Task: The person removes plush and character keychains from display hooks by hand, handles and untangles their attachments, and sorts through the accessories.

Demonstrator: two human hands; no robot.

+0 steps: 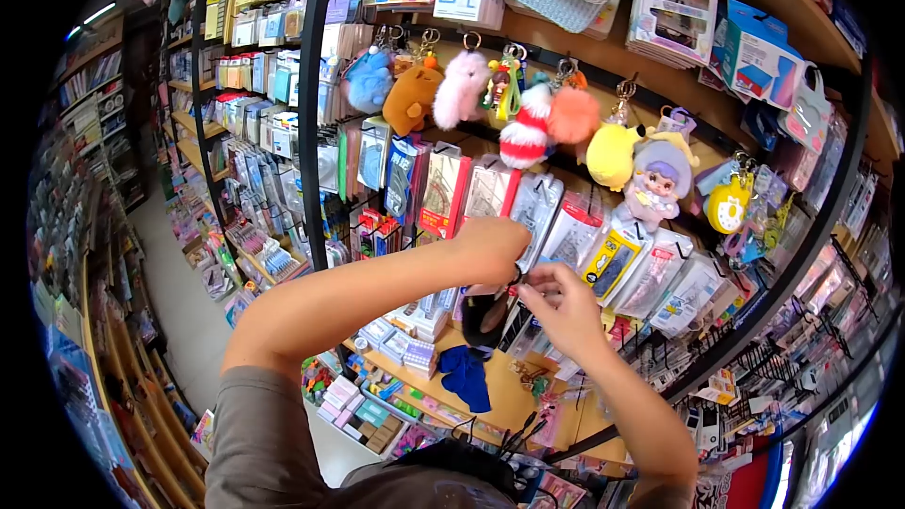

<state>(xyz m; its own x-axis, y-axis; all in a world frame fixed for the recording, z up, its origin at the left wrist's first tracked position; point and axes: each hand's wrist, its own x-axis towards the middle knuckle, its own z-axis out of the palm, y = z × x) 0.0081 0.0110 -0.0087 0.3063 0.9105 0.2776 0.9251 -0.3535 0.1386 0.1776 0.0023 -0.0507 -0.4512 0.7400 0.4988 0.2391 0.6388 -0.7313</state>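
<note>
My left hand (492, 247) reaches across in front of the rack with its wrist bent down; its fingers are hidden behind the back of the hand. Close beside it, my right hand (564, 306) has its fingers curled, thumb and forefinger closed on a small dark piece I cannot make out. Just below and between the hands hangs a black item with a brownish oval face (485, 319), partly covered. Under that, a dark blue cloth-like piece (464, 379) lies on the wooden shelf (509, 386).
Plush keychains, among them a yellow one (613, 155) and a doll in a grey hood (660, 179), hang above my hands. Packaged stationery (613, 259) fills hooks behind them. Black rack posts (314, 113) stand either side. An aisle (170, 264) runs at left.
</note>
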